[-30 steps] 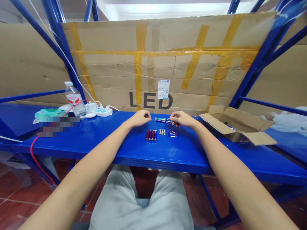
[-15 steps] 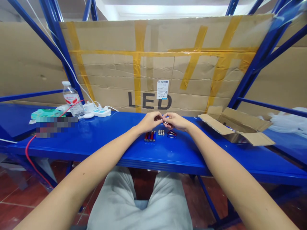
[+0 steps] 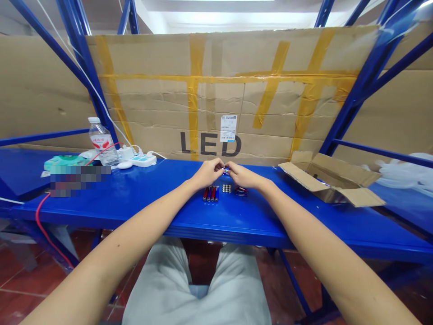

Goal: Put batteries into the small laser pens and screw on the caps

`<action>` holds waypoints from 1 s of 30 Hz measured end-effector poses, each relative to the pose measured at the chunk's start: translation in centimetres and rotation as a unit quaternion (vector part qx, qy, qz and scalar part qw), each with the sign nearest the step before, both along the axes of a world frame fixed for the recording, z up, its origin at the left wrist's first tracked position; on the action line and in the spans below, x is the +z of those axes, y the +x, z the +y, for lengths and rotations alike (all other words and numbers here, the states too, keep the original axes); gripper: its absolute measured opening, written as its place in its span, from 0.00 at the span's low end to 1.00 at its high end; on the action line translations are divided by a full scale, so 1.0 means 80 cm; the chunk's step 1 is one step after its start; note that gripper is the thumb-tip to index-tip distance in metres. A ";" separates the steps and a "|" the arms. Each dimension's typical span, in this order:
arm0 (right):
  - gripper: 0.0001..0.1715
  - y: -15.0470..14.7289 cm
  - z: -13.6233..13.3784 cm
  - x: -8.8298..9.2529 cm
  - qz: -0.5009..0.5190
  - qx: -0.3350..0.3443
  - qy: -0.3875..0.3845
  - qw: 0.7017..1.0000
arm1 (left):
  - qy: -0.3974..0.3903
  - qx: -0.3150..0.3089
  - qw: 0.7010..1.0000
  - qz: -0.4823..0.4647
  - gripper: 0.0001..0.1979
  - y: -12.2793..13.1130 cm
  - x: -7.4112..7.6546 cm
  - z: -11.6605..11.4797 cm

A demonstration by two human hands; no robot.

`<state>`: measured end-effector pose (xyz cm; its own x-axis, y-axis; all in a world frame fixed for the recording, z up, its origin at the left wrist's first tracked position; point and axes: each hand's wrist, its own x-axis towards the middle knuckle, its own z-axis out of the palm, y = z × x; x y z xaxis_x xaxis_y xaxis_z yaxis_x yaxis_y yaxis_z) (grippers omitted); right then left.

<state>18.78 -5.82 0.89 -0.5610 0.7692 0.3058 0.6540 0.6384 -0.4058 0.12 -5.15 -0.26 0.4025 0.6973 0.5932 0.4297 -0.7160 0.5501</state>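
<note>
My left hand (image 3: 210,174) and my right hand (image 3: 244,175) meet above the blue table, fingers pinched together. Between their fingertips is a small shiny blue and red piece (image 3: 225,171), mostly covered by the fingers, its kind unclear. Just below my left hand, several slim red and blue metal tubes (image 3: 211,193) lie side by side. Small round silver button cells (image 3: 226,188) sit in neat rows to their right. Under my right hand lies a little pile of red and blue carabiner clips (image 3: 241,191), partly overlapping one another.
An open cardboard box (image 3: 324,178) stands on the right of the table (image 3: 145,198). To the left are a water bottle (image 3: 103,142), a white power strip (image 3: 144,160), a green packet (image 3: 66,162) and a red cable (image 3: 40,216). A large cardboard sheet (image 3: 152,108) rises behind.
Both hands stay together over the table, with the right fingers turned further over the held piece. Its blue side now shows between the fingertips. The tubes, cells and clips lie as before.
</note>
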 end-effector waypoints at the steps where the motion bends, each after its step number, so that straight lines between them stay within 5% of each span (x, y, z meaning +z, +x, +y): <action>1: 0.10 -0.001 0.000 -0.001 -0.005 -0.004 0.015 1.000 | -0.007 -0.004 1.000 -0.010 0.04 0.000 0.000 0.000; 14: 0.06 -0.018 -0.004 -0.009 0.105 0.002 -0.005 0.994 | -0.135 -0.080 0.981 -0.113 0.03 0.005 0.009 -0.015; 21: 0.11 0.000 0.007 0.004 0.101 -0.141 0.003 0.985 | -0.067 -0.004 0.997 -0.033 0.05 -0.004 0.008 -0.006; 27: 0.15 0.064 0.025 0.006 -0.081 -0.229 -0.211 0.947 | -0.012 0.090 0.995 0.028 0.03 -0.047 0.013 0.013; 30: 0.12 0.072 0.026 0.003 -0.104 -0.224 -0.247 0.937 | -0.062 0.108 0.991 0.059 0.01 -0.064 0.012 0.022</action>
<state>24.55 -3.73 1.09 -0.1554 0.9606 -0.2305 0.9095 0.0480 -0.4129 -5.03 -3.42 0.74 0.2980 0.8387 0.4558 0.6318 -0.5313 0.5644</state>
